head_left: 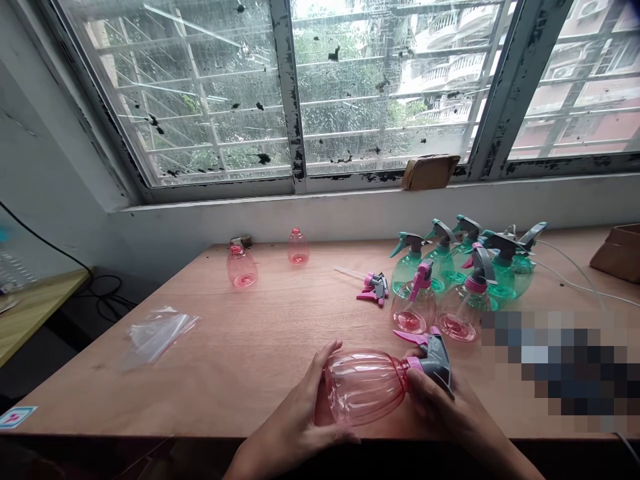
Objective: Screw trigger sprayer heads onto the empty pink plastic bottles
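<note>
Clear pink bottle (363, 387) — grey-and-pink sprayer (435, 357); green bottles (500, 273) with teal triggers — tan table (260, 340).

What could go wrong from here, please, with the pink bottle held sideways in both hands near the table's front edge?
1. The pink bottle lies sideways between the left hand and right hand, close to the table front edge; a slip could drop it to the floor.
2. The right hand grips the spray head at its collar; seated crooked, it might cross-thread.
3. The assembled bottles stand crowded just beyond the right hand; a careless move might topple them.
</note>
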Available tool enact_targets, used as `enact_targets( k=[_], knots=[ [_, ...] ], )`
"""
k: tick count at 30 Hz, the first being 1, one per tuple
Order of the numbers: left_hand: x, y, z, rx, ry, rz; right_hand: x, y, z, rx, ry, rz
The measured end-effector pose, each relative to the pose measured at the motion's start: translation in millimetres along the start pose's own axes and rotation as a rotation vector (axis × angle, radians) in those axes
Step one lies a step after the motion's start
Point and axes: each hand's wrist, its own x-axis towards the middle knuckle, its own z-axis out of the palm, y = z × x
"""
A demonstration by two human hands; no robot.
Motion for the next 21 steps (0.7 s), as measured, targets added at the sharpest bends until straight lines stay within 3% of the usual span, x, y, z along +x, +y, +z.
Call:
enact_targets(
  k=[21],
  knots=[
    [0.1, -1.7, -0.8, -0.02, -0.015, 0.015, -2.2, -7.2, 4.6, -0.002, 0.067, -0.009]
  ],
)
